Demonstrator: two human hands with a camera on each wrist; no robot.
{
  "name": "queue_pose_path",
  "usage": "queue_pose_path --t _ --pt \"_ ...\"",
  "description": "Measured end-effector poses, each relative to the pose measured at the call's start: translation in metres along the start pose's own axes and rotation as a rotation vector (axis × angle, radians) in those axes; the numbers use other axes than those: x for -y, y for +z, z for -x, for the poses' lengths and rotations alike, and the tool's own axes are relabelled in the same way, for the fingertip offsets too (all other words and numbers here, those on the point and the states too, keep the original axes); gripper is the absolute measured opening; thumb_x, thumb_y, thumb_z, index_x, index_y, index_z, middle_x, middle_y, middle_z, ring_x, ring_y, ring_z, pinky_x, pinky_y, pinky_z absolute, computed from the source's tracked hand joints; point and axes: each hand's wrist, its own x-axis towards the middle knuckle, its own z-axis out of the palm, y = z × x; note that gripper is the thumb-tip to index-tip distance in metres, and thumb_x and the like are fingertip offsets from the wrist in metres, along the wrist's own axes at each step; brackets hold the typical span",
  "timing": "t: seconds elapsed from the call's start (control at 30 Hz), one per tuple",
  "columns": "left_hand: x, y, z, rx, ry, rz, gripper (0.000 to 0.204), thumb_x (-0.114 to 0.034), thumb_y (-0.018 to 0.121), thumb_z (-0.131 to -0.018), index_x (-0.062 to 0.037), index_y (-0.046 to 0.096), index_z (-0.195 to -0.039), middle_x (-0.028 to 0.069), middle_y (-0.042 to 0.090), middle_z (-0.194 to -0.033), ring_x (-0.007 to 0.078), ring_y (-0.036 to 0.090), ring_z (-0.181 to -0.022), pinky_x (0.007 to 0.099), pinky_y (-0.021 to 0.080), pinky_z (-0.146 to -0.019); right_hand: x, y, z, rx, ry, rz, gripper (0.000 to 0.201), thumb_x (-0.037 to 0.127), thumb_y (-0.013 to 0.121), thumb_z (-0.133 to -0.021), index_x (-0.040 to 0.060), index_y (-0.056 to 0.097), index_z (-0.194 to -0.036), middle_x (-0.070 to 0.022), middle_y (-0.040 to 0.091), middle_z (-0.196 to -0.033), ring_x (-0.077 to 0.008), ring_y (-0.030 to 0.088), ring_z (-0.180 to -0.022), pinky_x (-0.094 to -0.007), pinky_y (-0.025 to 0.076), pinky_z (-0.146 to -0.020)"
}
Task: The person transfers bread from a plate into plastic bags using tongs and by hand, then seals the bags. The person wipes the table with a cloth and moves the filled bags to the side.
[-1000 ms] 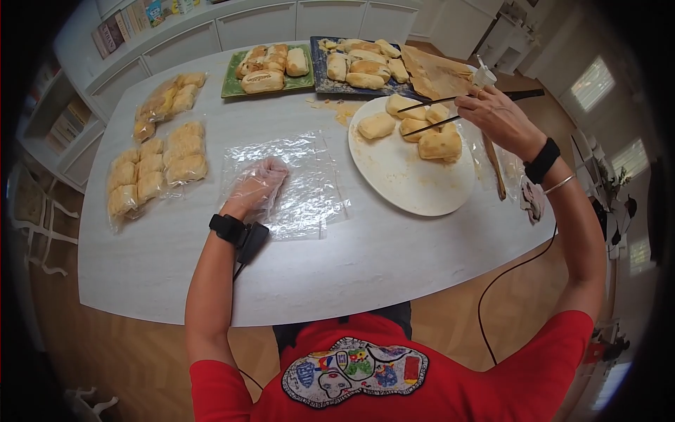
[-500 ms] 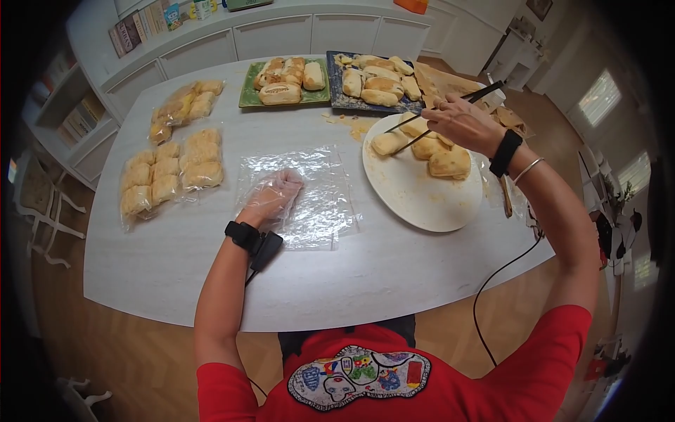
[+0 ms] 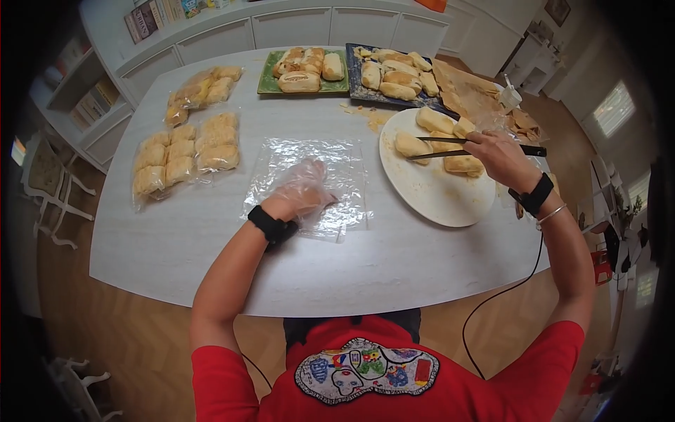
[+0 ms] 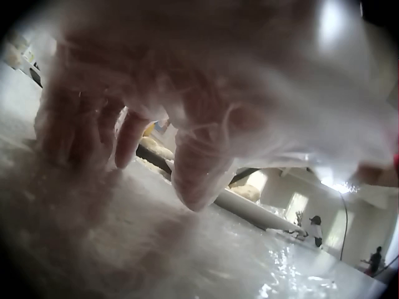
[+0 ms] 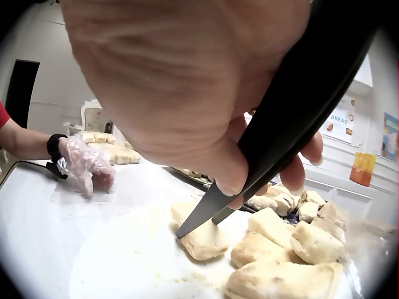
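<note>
My left hand (image 3: pixel 302 186), covered in a clear plastic glove, is over a clear plastic bag (image 3: pixel 353 176) on the table. In the left wrist view its loosely bent fingers (image 4: pixel 198 171) point down at the shiny plastic, with nothing between them. My right hand (image 3: pixel 503 160) grips black tongs (image 5: pixel 290 106) above a white oval plate (image 3: pixel 443 205). The tong tips lie against a pale bread roll (image 5: pixel 206 242) at the plate's left side. Several more rolls (image 5: pixel 283 280) sit to the right of it on the plate.
Bagged rolls (image 3: pixel 179 158) lie at the left. Behind are a green plate (image 3: pixel 264 86) and a dark blue tray (image 3: pixel 356 88), both bearing bread. Brown paper (image 3: pixel 457 81) with scraps lies at the back right. A black cable (image 3: pixel 485 299) hangs off the table's edge.
The tongs have swung from the rolls in the plate's middle to the one at its left, and my right hand has come lower. My left hand has turned over the bag. The head view has shifted.
</note>
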Motion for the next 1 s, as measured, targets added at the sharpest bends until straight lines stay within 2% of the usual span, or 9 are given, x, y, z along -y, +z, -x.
queue_pose_path --t 0.1,0.17,0.3,0.37,0.4,0.43,0.57,0.9,1.0 --pt "-0.020 0.005 0.000 0.008 -0.092 -0.205 0.058 -0.048 0.071 -0.077 0.0023 0.061 -0.104 0.0232 0.060 -0.112 0.0356 0.060 -0.100 0.0431 0.049 -0.086 0.004 0.005 0.008 -0.132 -0.042 -0.040 0.014 -0.002 0.054 -0.077 0.0026 0.060 -0.088 -0.0109 0.061 -0.091 -0.0323 0.061 -0.085 -0.0419 0.049 -0.074" --pt "0.006 0.019 -0.001 -0.093 0.168 -0.127 0.054 -0.044 0.066 -0.082 0.0037 0.059 -0.107 0.0229 0.060 -0.107 0.0344 0.060 -0.103 0.0408 0.048 -0.089 0.012 0.002 0.010 -0.109 -0.010 -0.053 0.014 -0.002 0.053 -0.077 0.0025 0.060 -0.088 -0.0109 0.061 -0.092 -0.0327 0.060 -0.086 -0.0421 0.048 -0.074" --pt "0.030 0.031 -0.016 -0.002 0.296 -0.202 0.038 -0.032 0.058 -0.089 0.0022 0.059 -0.106 0.0196 0.063 -0.108 0.0338 0.058 -0.107 0.0399 0.045 -0.094 0.013 0.000 0.011 -0.131 -0.041 0.016 0.013 0.004 0.058 -0.082 0.0027 0.063 -0.094 -0.0097 0.064 -0.104 -0.0314 0.061 -0.091 -0.0412 0.049 -0.077" --pt "0.048 0.049 -0.009 -0.190 0.317 0.080 0.035 -0.032 0.059 -0.089 -0.0007 0.061 -0.105 0.0166 0.064 -0.108 0.0345 0.057 -0.106 0.0396 0.043 -0.096 0.009 0.012 0.008 -0.162 -0.026 -0.014 0.013 0.005 0.059 -0.083 0.0044 0.064 -0.094 -0.0084 0.064 -0.103 -0.0311 0.062 -0.090 -0.0411 0.049 -0.076" --pt "0.015 0.006 0.009 0.028 0.059 0.205 0.039 -0.036 0.060 -0.088 -0.0034 0.061 -0.110 0.0141 0.063 -0.114 0.0339 0.057 -0.109 0.0371 0.040 -0.102 0.011 0.012 0.007 -0.161 -0.012 0.001 0.012 0.005 0.059 -0.084 0.0050 0.063 -0.094 -0.0074 0.064 -0.103 -0.0312 0.062 -0.089 -0.0405 0.049 -0.075" --pt "0.031 0.030 0.003 -0.159 0.203 0.104 0.050 -0.042 0.065 -0.084 -0.0015 0.060 -0.113 0.0161 0.060 -0.120 0.0342 0.057 -0.109 0.0381 0.042 -0.102 0.013 0.006 0.012 -0.155 0.037 0.012 0.012 0.005 0.059 -0.084 0.0050 0.063 -0.094 -0.0074 0.064 -0.103 -0.0312 0.062 -0.089 -0.0405 0.049 -0.075" --pt "0.005 0.010 0.000 0.053 0.107 -0.102 0.062 -0.046 0.072 -0.076 0.0026 0.059 -0.113 0.0215 0.059 -0.115 0.0351 0.059 -0.105 0.0423 0.048 -0.091 0.020 -0.010 0.003 -0.089 0.017 -0.010 0.012 0.007 0.057 -0.087 0.0034 0.061 -0.097 -0.0094 0.063 -0.106 -0.0322 0.062 -0.094 -0.0400 0.049 -0.078" --pt "0.038 0.037 -0.014 -0.105 0.182 -0.056 0.042 -0.036 0.067 -0.082 -0.0007 0.062 -0.105 0.0194 0.063 -0.104 0.0337 0.062 -0.098 0.0421 0.050 -0.084 0.015 -0.010 0.015 -0.147 0.040 -0.011 0.015 0.002 0.056 -0.083 0.0044 0.062 -0.096 -0.0078 0.064 -0.105 -0.0304 0.061 -0.091 -0.0394 0.049 -0.076" --pt "0.005 0.012 0.005 -0.088 0.208 -0.122 0.036 -0.033 0.064 -0.084 -0.0016 0.063 -0.102 0.0183 0.065 -0.100 0.0340 0.063 -0.092 0.0420 0.050 -0.083 0.016 -0.009 0.020 -0.151 0.063 -0.033 0.013 0.003 0.058 -0.083 0.0036 0.062 -0.096 -0.0084 0.064 -0.106 -0.0306 0.061 -0.092 -0.0400 0.048 -0.077"
